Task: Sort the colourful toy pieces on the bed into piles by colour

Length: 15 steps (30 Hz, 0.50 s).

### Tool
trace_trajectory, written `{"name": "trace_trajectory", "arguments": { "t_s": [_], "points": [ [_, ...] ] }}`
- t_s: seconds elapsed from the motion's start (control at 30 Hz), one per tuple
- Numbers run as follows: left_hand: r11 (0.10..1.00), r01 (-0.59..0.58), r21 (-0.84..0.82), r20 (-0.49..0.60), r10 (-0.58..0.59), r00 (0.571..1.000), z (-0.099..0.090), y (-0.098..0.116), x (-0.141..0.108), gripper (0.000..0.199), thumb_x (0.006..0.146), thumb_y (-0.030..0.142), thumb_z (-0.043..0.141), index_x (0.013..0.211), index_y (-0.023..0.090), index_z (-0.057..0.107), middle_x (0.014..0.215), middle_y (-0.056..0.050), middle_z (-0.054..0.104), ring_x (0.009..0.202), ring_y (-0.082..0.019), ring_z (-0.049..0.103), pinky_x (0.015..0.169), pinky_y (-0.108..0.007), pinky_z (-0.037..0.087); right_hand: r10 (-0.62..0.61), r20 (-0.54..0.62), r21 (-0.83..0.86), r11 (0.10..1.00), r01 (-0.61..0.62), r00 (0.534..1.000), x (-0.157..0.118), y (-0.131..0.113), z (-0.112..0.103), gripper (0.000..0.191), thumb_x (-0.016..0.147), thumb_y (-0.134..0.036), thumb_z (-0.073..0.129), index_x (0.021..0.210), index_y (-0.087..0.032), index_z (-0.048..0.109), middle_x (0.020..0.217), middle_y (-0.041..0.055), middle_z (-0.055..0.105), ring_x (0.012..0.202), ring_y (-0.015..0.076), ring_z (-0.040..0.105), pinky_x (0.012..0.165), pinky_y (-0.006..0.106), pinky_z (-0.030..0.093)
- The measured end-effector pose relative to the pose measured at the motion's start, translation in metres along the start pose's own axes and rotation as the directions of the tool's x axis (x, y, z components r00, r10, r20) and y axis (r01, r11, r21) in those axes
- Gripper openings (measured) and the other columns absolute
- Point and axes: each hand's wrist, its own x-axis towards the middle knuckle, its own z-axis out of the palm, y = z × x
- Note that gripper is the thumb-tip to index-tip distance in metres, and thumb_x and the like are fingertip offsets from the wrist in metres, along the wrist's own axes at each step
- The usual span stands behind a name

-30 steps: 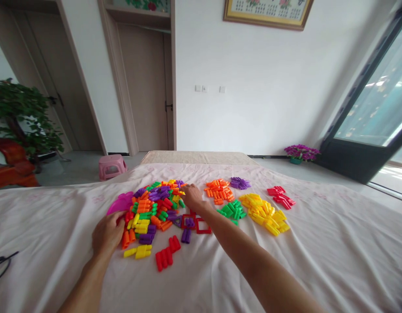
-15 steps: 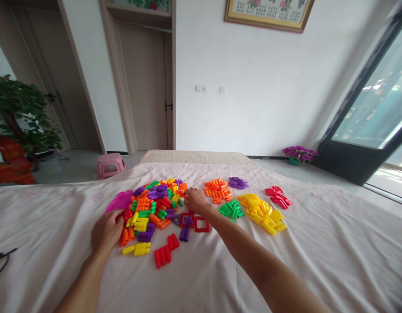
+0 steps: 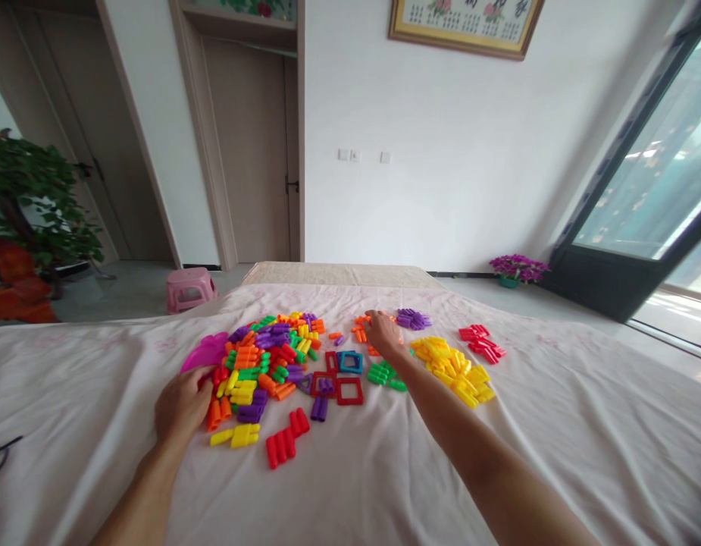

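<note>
My left hand (image 3: 183,402) rests at the left edge of a mixed pile of coloured plastic pieces (image 3: 270,353), fingers bent against red pieces; what it grips is hidden. Over the orange pile (image 3: 360,329) is my right hand (image 3: 384,334), its fingers bent downward, and whatever is between them cannot be made out. Near it lie purple pieces (image 3: 414,319), green pieces (image 3: 386,374) and a large yellow pile (image 3: 452,370). Red pieces (image 3: 483,343) sit farther right. Square red frames (image 3: 350,391) and a blue frame (image 3: 350,362) lie between the piles.
A magenta tray (image 3: 205,353) is partly under the mixed pile. Loose yellow pieces (image 3: 236,435) and red pieces (image 3: 287,439) lie at the front on the pale cloth (image 3: 395,478). A pink stool (image 3: 191,288) stands beyond the cloth's left side.
My right hand has moved right from the mixed pile to the orange pile, uncovering the blue frame and a small orange and purple piece. My left hand has stayed beside the mixed pile.
</note>
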Motion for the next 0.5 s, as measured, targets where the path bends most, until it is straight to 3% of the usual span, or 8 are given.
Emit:
{"name": "trace_trajectory", "arguments": {
  "t_s": [0.1, 0.2, 0.4, 0.5],
  "points": [
    [1.0, -0.002, 0.004, 0.0, 0.002, 1.0, 0.0, 0.0, 0.0, 0.043, 0.091, 0.032, 0.041, 0.119, 0.02, 0.072, 0.12, -0.008, 0.073, 0.105, -0.025, 0.065, 0.083, -0.033, 0.048, 0.064, -0.088, -0.012, 0.998, -0.065, 0.994, 0.006, 0.014, -0.004, 0.04, 0.098, -0.027, 0.047, 0.136, -0.021, 0.057, 0.129, 0.0121, 0.065, 0.116, 0.0246, 0.06, 0.091, 0.031, 0.043],
    [1.0, -0.005, 0.017, -0.002, 0.005, 1.0, 0.001, -0.001, 0.001, 0.043, 0.09, 0.032, 0.042, 0.119, 0.02, 0.072, 0.119, -0.009, 0.073, 0.105, -0.026, 0.065, 0.084, -0.034, 0.048, 0.029, -0.106, -0.006, 1.0, -0.03, 0.994, 0.005, 0.012, 0.001, 0.038, 0.098, -0.025, 0.046, 0.132, -0.023, 0.061, 0.128, 0.0102, 0.065, 0.116, 0.0236, 0.058, 0.093, 0.031, 0.042],
    [1.0, 0.005, 0.022, 0.011, -0.005, 1.0, 0.001, -0.001, 0.001, 0.043, 0.091, 0.033, 0.04, 0.12, 0.02, 0.071, 0.119, -0.009, 0.072, 0.107, -0.026, 0.064, 0.085, -0.033, 0.047, -0.274, 0.005, 0.022, 0.961, 0.274, 0.962, -0.006, -0.03, 0.022, 0.036, 0.097, -0.024, 0.045, 0.126, -0.025, 0.066, 0.125, 0.0071, 0.067, 0.116, 0.0206, 0.057, 0.095, 0.029, 0.041],
    [1.0, 0.0, 0.021, 0.007, 0.0, 1.0, -0.001, 0.0, 0.0, 0.042, 0.091, 0.031, 0.041, 0.119, 0.02, 0.071, 0.119, -0.009, 0.072, 0.108, -0.026, 0.064, 0.087, -0.034, 0.047, -0.306, 0.084, -0.021, 0.951, 0.308, 0.948, -0.007, -0.053, 0.031, 0.036, 0.098, -0.024, 0.044, 0.128, -0.024, 0.065, 0.125, 0.0089, 0.067, 0.12, 0.0231, 0.054, 0.097, 0.033, 0.041]
  ]
}}
